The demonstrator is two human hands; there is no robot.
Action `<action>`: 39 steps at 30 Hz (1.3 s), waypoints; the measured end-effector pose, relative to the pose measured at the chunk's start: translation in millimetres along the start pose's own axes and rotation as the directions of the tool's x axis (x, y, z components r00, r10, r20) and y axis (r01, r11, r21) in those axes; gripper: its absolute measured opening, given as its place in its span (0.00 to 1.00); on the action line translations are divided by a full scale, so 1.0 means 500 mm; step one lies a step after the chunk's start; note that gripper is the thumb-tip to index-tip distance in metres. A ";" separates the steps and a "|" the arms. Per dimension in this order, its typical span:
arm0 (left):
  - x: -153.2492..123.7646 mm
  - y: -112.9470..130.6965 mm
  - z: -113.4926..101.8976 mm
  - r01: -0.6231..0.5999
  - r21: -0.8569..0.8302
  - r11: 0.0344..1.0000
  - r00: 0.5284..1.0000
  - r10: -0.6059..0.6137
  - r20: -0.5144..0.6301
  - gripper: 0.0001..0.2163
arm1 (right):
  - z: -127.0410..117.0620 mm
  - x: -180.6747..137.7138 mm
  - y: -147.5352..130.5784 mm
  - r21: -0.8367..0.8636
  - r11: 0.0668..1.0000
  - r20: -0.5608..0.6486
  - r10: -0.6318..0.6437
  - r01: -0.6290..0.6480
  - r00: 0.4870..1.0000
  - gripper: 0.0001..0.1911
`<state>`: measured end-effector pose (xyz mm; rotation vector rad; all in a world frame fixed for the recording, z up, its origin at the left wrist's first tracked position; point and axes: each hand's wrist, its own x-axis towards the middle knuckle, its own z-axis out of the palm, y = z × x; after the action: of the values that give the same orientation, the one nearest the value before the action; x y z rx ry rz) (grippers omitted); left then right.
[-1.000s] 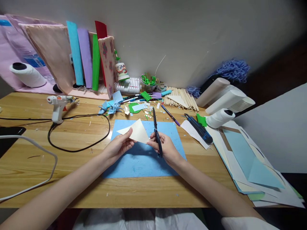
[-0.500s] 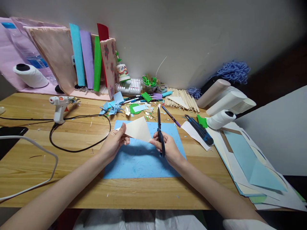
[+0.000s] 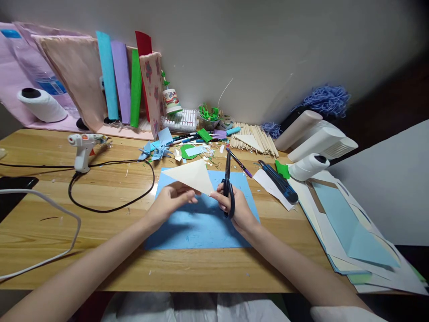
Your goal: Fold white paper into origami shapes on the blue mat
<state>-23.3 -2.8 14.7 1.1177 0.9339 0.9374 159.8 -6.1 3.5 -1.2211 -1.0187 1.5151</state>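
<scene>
A cream folded piece of paper (image 3: 193, 174), roughly triangular, is held above a blue sheet (image 3: 204, 230). My right hand (image 3: 237, 203) pinches its lower right corner between thumb and finger. The same hand also holds black-handled scissors (image 3: 228, 188), their blades pointing up and away from me. Just under the paper's lower edge is my left hand (image 3: 174, 200), its thumb apart from the curled fingers and no grip on the paper visible. Some left fingertips are partly hidden, so I cannot tell whether they touch the paper.
A glue gun (image 3: 83, 150) with a looped black cord stands at the left. Paper scraps, pens and wooden sticks (image 3: 256, 134) lie behind the blue sheet. To the right are a utility knife (image 3: 278, 181), a thread spool (image 3: 309, 167) and stacked paper sheets (image 3: 342, 219).
My left hand has released the paper's left side and dropped just below it. The paper's left point now shows. My right hand keeps its corner, and the scissors have shifted slightly right.
</scene>
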 end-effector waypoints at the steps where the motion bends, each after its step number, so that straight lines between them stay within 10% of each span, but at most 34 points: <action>1: -0.001 -0.005 0.008 0.019 0.052 0.998 1.000 -0.019 0.011 0.13 | 0.003 -0.002 0.001 0.001 1.000 0.014 0.010 -0.010 1.000 0.19; 13: -0.020 -0.003 0.021 0.041 0.313 0.949 0.999 -0.042 -0.001 0.11 | 0.014 -0.013 0.011 0.045 0.984 0.316 0.147 -0.170 0.937 0.18; 24: -0.002 0.018 -0.021 -0.038 0.234 0.972 0.975 0.087 -0.202 0.09 | 0.005 -0.038 0.012 0.019 0.944 0.725 0.213 -0.329 0.655 0.36; 39: -0.001 0.017 -0.018 -0.041 0.210 0.977 0.973 0.086 -0.212 0.09 | 0.002 -0.047 0.026 -0.067 0.985 0.740 0.157 -0.161 0.654 0.32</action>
<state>-32.9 0.9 21.6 1.2407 1.2027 1.0507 158.9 -32.0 -3.4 -0.6600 -1.4477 2.2461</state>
